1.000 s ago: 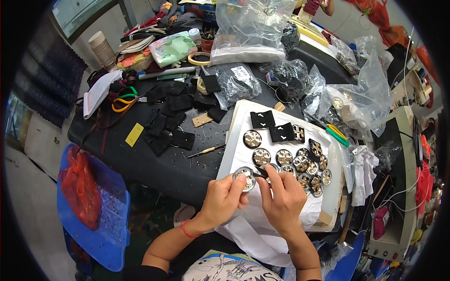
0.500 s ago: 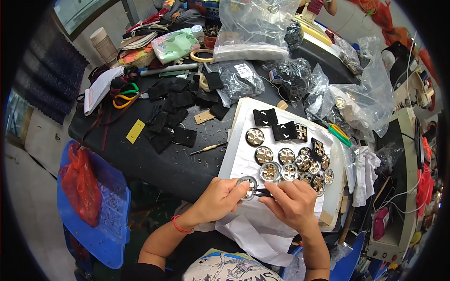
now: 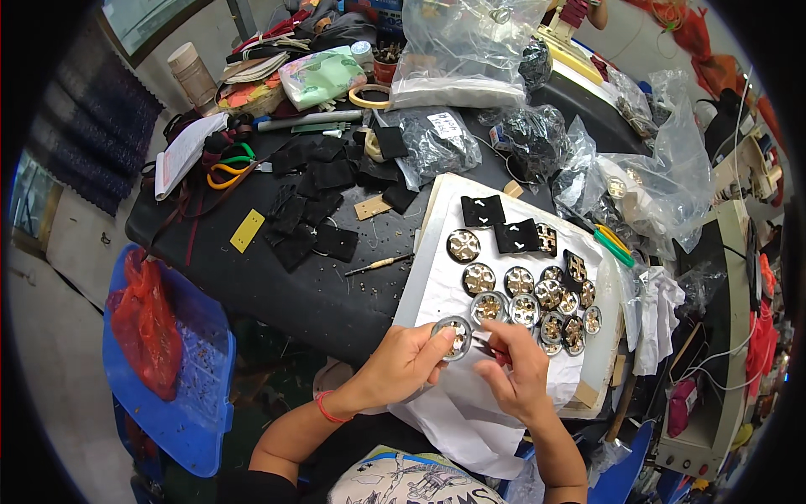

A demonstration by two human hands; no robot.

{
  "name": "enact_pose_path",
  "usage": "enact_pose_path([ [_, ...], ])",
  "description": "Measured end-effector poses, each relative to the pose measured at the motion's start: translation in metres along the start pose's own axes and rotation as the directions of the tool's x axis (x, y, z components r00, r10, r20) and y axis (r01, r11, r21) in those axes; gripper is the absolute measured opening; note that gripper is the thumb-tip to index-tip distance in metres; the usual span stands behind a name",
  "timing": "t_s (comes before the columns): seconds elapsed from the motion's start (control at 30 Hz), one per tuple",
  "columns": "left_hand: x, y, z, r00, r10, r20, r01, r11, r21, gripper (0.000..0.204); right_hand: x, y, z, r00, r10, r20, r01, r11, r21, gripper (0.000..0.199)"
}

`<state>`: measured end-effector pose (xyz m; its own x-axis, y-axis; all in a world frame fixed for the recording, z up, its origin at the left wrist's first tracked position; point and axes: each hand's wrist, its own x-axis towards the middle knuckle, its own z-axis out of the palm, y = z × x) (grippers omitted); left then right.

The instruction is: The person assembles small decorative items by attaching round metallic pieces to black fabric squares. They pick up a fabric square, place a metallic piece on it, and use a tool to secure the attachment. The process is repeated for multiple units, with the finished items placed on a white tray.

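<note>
Left hand [image 3: 403, 361] fingers pinching round metal disc [image 3: 454, 337], right hand [image 3: 514, 370] apparently gripping a thin tool just beside it

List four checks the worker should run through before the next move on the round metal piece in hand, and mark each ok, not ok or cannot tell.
1. Left hand grips the round metal piece at its rim: ok.
2. Right hand holds a small red-handled tool at the piece: ok.
3. Tool tip seated in the piece: cannot tell, too small.
4. Other round pieces lie apart from the hands on the white board: ok.
5. Loose white cloth under the hands lies flat: not ok, crumpled.
</note>
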<state>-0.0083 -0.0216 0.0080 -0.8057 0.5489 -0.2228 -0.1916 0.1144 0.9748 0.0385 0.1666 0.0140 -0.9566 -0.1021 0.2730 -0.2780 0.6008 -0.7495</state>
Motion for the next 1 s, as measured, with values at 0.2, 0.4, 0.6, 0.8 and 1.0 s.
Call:
enact_pose_path([
  [0.2, -0.002, 0.002, 0.003, 0.994, 0.087, -0.068, -0.080, 0.992, 0.099, 0.039, 0.003, -0.012, 0.002, 0.996, -0.090, 0.024, 0.093, 0.984, -0.150, 0.049],
  [0.4, -0.005, -0.006, 0.004, 0.975, 0.217, -0.054, -0.194, 0.942, 0.275, 0.036, 0.012, -0.014, -0.012, 0.966, -0.133, 0.220, 0.171, 0.972, -0.163, 0.053],
  [0.6, -0.003, -0.009, 0.004, 0.963, 0.269, -0.028, -0.245, 0.909, 0.338, 0.035, 0.015, -0.015, -0.011, 0.945, -0.204, 0.255, 0.259, 0.943, -0.206, 0.053],
  [0.8, -0.001, -0.002, -0.006, 0.993, 0.044, 0.113, -0.059, 0.990, 0.131, 0.035, 0.018, -0.009, -0.017, 0.900, -0.271, 0.342, 0.341, 0.925, -0.165, 0.049],
  [1.0, 0.003, -0.009, -0.002, 0.992, 0.031, 0.120, -0.045, 0.993, 0.112, 0.036, 0.008, 0.001, -0.015, 0.931, -0.252, 0.265, 0.286, 0.953, -0.098, 0.049],
])
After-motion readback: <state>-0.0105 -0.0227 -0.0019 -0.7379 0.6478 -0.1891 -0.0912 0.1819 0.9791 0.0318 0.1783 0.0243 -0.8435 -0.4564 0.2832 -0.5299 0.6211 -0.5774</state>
